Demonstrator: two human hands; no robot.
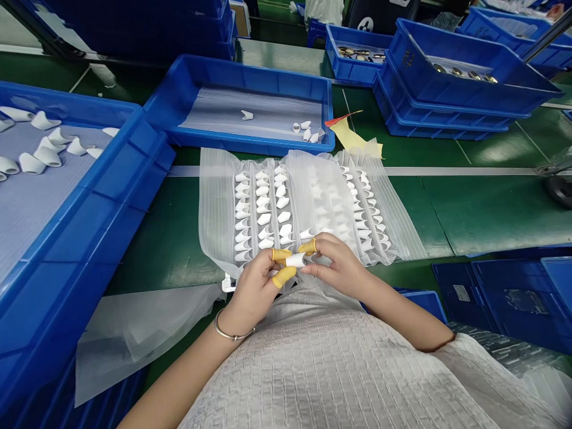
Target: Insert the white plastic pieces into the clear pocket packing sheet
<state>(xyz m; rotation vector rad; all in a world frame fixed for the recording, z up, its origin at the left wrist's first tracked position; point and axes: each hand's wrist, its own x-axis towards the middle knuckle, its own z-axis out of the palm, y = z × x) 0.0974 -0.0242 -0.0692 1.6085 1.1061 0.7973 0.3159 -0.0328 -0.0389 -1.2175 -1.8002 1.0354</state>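
A small white curved tube-like piece is pinched between thumb and finger of my left hand, which wears yellow finger covers. My right hand, with a yellow cover on one finger, grips the same piece from its other side. Both hands are at the near edge of a translucent foam sheet, close to my body. Rows of similar white pieces lie in the sheet's folds. A translucent layer covers the middle rows, so those pieces show only faintly.
A blue tray behind the sheet holds several white pieces. More lie in a large blue bin at left. Stacked blue bins with shiny round parts stand at back right. Yellow paper touches the sheet. A loose translucent sheet hangs below the green table.
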